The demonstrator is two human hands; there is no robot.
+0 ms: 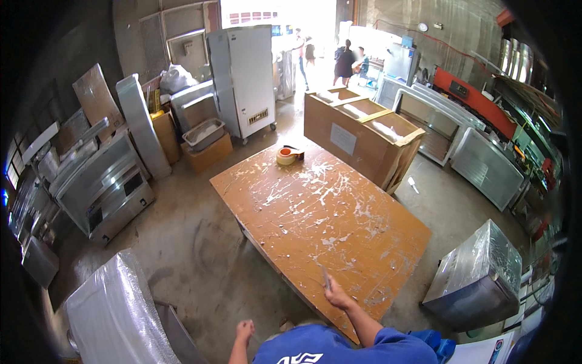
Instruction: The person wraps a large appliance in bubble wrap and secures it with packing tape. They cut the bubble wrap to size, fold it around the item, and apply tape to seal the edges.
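Note:
My right hand is closed around a thin grey knife-like tool, its narrow end pointing away from me over the near side of the table. Its exact kind is too small to tell. Below it spreads the brown tabletop, scratched and littered with whitish scraps and peeled patches. My left hand hangs off the table's near left side, fingers curled in, with nothing visible in them. At the table's far end sits a tape roll on a dark dispenser.
Beyond the table stands a large cardboard-sided crate. A white wheeled cabinet is at the back. Wrapped metal units flank me right, and a bubble-wrapped item left. People are near the bright doorway.

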